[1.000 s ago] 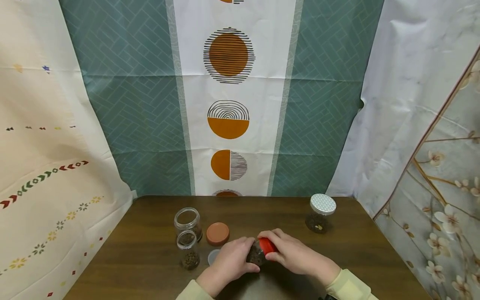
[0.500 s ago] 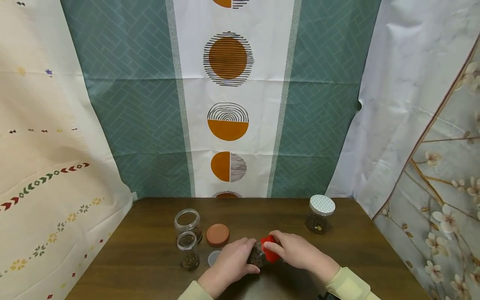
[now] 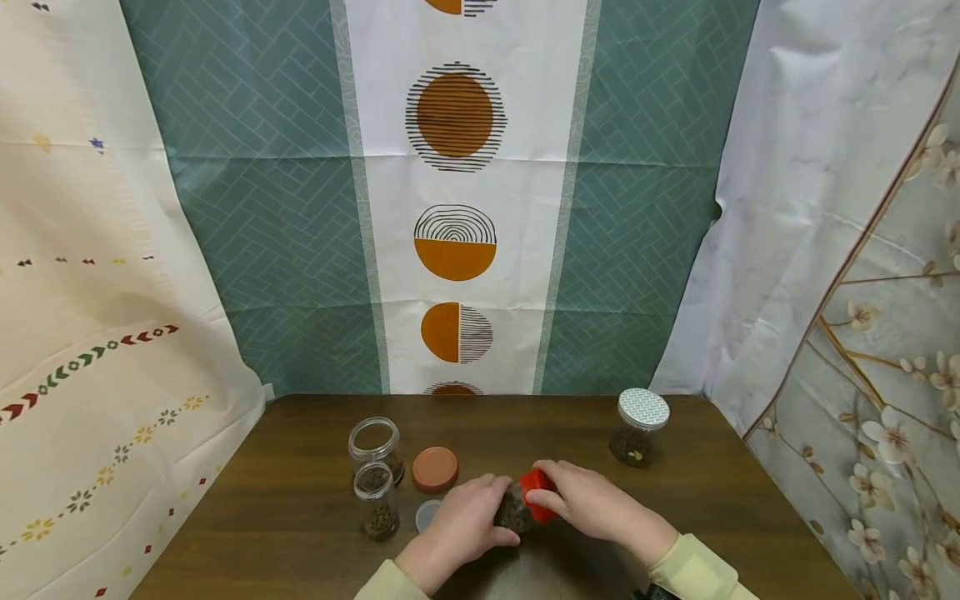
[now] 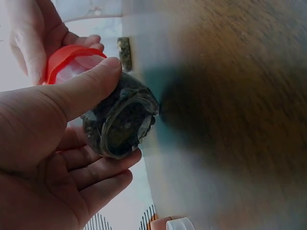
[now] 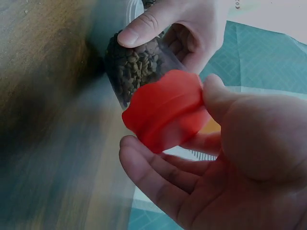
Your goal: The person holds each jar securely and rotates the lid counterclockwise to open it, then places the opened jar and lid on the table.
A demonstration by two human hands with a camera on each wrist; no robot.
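Observation:
My left hand (image 3: 463, 518) grips a clear jar (image 3: 513, 510) of dark brown, bean-like pieces, with the thumb along one side. The jar tilts just over the table, its top end toward my right hand (image 3: 596, 502). A red lid (image 3: 537, 495) with a wavy edge sits on that end. In the right wrist view, the thumb and fingers of my right hand hold the red lid (image 5: 165, 110) from both sides, and the brown pieces (image 5: 136, 67) show through the jar wall. The left wrist view shows the jar's round base (image 4: 127, 125), between thumb and fingers.
Two uncovered clear jars, a wider one (image 3: 375, 446) and a narrower one (image 3: 378, 504), stand on the left. Near them lie a terracotta-coloured lid (image 3: 435, 469) and a pale lid (image 3: 426, 515), partly behind my left hand. A white-lidded jar (image 3: 640, 425) stands back right.
My right hand has shifted slightly right and changed its hold on the red lid, its thumb now lying across the lid. The left hand has kept its hold on the jar.

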